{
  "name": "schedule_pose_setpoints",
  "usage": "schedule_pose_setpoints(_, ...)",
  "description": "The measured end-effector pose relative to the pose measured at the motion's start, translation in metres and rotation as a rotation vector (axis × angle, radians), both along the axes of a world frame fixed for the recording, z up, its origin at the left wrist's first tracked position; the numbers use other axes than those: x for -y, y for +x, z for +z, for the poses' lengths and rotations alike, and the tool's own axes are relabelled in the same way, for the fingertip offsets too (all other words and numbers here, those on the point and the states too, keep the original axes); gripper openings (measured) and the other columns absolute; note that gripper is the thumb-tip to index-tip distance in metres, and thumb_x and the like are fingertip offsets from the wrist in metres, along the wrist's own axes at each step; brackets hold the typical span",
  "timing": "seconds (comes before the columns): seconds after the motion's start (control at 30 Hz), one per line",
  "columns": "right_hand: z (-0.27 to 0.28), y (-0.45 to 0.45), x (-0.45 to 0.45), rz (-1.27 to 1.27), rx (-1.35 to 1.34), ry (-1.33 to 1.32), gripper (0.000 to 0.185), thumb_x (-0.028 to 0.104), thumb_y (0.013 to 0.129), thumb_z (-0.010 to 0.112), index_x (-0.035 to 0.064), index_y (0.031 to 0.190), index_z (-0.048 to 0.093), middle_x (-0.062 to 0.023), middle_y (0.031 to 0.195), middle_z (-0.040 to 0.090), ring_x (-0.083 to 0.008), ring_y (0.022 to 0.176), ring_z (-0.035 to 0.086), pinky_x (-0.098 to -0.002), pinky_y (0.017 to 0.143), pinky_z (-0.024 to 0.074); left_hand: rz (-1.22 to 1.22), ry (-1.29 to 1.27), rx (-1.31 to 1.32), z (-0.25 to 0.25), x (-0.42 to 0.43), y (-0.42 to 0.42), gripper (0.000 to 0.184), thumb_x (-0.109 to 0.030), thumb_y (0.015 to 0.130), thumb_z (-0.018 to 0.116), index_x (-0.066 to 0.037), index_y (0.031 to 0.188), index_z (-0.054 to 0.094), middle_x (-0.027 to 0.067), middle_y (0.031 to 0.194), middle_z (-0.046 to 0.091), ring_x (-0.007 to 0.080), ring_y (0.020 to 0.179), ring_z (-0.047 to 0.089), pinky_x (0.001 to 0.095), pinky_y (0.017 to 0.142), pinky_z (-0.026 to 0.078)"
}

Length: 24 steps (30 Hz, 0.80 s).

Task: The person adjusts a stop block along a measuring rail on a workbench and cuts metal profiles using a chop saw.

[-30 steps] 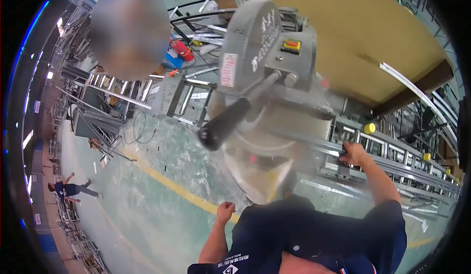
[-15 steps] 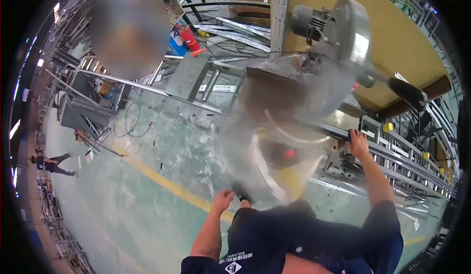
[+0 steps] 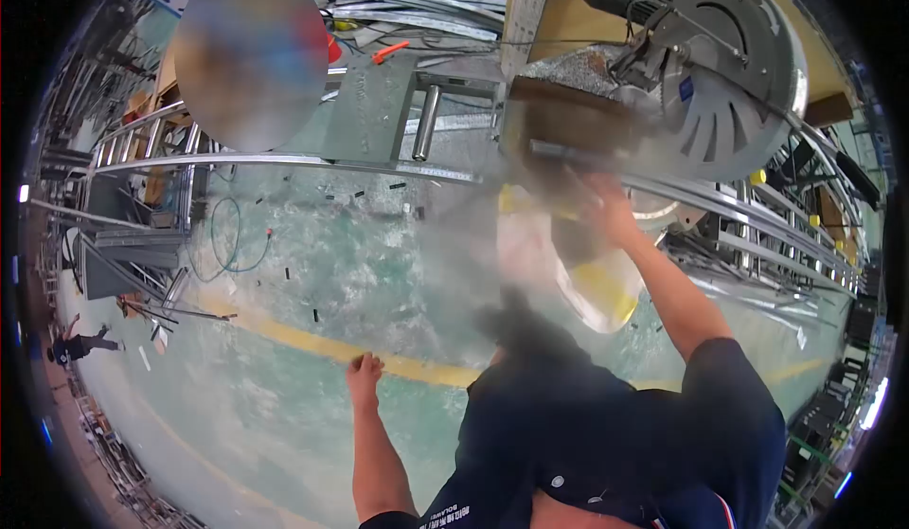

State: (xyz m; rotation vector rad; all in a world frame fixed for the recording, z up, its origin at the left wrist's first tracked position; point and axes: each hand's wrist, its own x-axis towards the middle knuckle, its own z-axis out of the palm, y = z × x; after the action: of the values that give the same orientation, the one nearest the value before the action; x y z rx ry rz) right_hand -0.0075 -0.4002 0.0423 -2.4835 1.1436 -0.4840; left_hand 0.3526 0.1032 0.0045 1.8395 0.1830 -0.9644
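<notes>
Right hand (image 3: pixel 606 205): one, blurred; fingers just beside the short metal piece, at its near side. Whether they pinched it, pressed on it or only hovered there could not be told.

Left hand (image 3: pixel 364 377): one, well apart from the saw, above the floor; fingers curled loosely in, with nothing made out between them.

Metal piece (image 3: pixel 571 153): one, bright, narrow; on the saw bed (image 3: pixel 540 122), just beyond the right fingertips. Whether it was separate or joined to the long metal profiles (image 3: pixel 748 212), hand and blur between, could not be told.

Saw (image 3: pixel 724 13): one, slotted blade (image 3: pixel 703 117) exposed under the guard, to the right of the piece and apart from it; black handle (image 3: pixel 857 180) at its far right.

Stage of work, by judgement: piece laid on the bed, done; blade clear of it, done; piece lifted off the bed, not yet done. Whether a cut had been made, not shown.

Surroundings: long profiles alongside a rack with yellow caps (image 3: pixel 814 219), to the right; roller (image 3: pixel 428 124) and grey plate (image 3: pixel 369 103), left of the bed; yellow floor line (image 3: pixel 303 341), crossing behind the left hand; small dark scraps (image 3: pixel 316 315) on the floor; distant person (image 3: pixel 80 345), far left.
</notes>
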Motion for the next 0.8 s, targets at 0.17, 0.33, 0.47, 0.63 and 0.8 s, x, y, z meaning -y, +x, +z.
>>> schedule_pose_setpoints(0.17,0.028,0.156,0.018,0.024,0.410,0.381,0.041,0.018,0.084,0.070,0.0023,0.119,0.057,-0.0167,0.114,0.059,-0.0306,0.106,0.061,-0.0393,0.092,0.0496,-0.109,-0.148,-0.016,0.026,0.144,0.054,0.032,-0.024,0.094,0.063,0.003,0.110,0.059,0.0100,0.097,0.065,0.0166,0.085,0.065,0.0286,0.076,0.053)
schedule_pose_setpoints(0.33,-0.001,0.321,0.087,-0.101,0.711,0.520,0.052,0.023,0.088,0.070,-0.0002,0.130,0.048,-0.0155,0.126,0.058,-0.0235,0.114,0.059,-0.0356,0.098,0.0477,-0.227,-0.239,-0.051,0.041,0.268,0.102,0.042,-0.031,0.096,0.061,0.003,0.120,0.056,0.0143,0.106,0.064,0.0226,0.095,0.065,0.0337,0.086,0.053)
schedule_pose_setpoints(0.47,0.005,0.422,0.117,-0.345,0.929,0.578,0.051,0.020,0.089,0.068,-0.0021,0.130,0.047,-0.0180,0.121,0.059,-0.0231,0.108,0.061,-0.0352,0.095,0.0485,-0.177,-0.235,-0.143,0.037,0.332,0.128,0.048,-0.032,0.098,0.056,0.005,0.128,0.049,0.0203,0.120,0.059,0.0303,0.109,0.062,0.0402,0.095,0.049)
schedule_pose_setpoints(0.63,0.007,0.471,0.131,-0.432,1.389,0.572,0.043,0.011,0.090,0.061,-0.0060,0.127,0.045,-0.0155,0.112,0.060,-0.0208,0.095,0.061,-0.0323,0.087,0.0487,-0.161,-0.305,-0.080,0.051,0.373,0.138,0.048,-0.031,0.101,0.052,0.006,0.130,0.045,0.0195,0.121,0.058,0.0302,0.107,0.061,0.0427,0.095,0.049)
schedule_pose_setpoints(0.8,0.024,0.494,0.123,-0.537,1.590,0.848,0.045,0.008,0.090,0.057,-0.0011,0.131,0.040,-0.0109,0.096,0.059,-0.0191,0.089,0.062,-0.0335,0.080,0.0511,-0.297,-0.258,-0.059,0.040,0.367,0.153,0.042,-0.026,0.101,0.052,0.006,0.128,0.048,0.0158,0.119,0.059,0.0257,0.102,0.062,0.0413,0.092,0.050)
